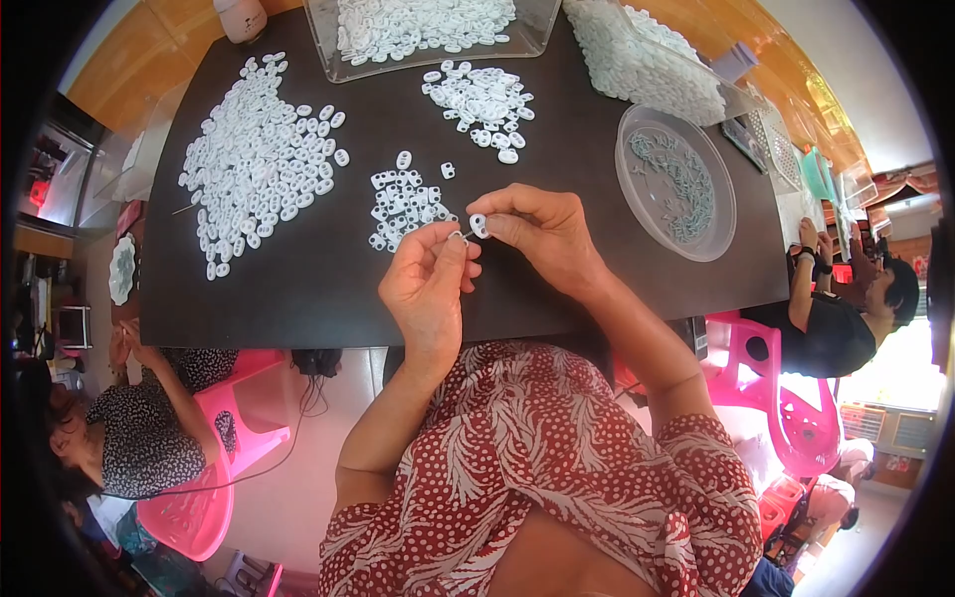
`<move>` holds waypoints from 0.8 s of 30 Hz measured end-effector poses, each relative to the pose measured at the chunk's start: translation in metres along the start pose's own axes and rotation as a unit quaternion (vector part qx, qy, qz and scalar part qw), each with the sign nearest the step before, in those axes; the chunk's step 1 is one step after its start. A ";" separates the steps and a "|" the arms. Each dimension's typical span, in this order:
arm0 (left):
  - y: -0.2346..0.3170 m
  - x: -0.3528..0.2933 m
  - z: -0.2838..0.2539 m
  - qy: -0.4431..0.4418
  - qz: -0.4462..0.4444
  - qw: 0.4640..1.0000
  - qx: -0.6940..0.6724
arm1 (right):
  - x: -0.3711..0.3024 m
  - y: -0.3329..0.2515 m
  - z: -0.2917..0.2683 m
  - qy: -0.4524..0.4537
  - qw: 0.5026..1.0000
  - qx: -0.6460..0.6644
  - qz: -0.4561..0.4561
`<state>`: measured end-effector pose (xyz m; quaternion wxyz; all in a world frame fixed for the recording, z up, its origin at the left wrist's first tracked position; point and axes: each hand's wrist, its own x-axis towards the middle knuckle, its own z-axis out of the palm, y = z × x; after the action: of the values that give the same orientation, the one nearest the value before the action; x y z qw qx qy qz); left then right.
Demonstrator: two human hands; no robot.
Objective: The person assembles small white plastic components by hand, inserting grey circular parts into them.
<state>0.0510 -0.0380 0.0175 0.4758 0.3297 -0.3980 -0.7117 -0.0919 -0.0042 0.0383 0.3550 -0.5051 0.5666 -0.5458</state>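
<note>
Over the near middle of the dark table, my two hands meet closely. My right hand [542, 234] pinches a small white oval plastic piece with two holes [478, 226] between thumb and fingertips. Right beside it, the thumb and index finger of my left hand [428, 274] are pressed together on something thin and tiny, which I cannot make out. Just beyond my left hand lies a small pile of white two-holed plastic pieces [403, 204]. A single white piece [448, 170] rests apart from that pile.
A large heap of white ovals [254, 164] covers the table's left; a smaller heap [482, 104] lies at the back. Beyond stand clear bins [343, 72] of white pieces. At right, a round clear tray [629, 189] holds small grey-green parts. Two people sit at either side.
</note>
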 end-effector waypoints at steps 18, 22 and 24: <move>-0.006 0.000 -0.003 -0.002 -0.003 1.000 0.002 | -0.001 0.000 0.003 -0.011 0.996 -0.082 -0.017; -0.007 0.000 0.000 0.012 0.028 1.000 0.003 | -0.002 0.000 0.003 -0.003 0.994 -0.104 -0.046; -0.007 -0.001 0.002 0.012 0.029 1.000 0.002 | -0.002 0.000 0.003 0.000 0.992 -0.118 -0.052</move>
<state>0.0471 -0.0350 0.0123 0.5002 0.3271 -0.4030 -0.6931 -0.0882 -0.0030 0.0377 0.2639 -0.5727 0.5998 -0.4926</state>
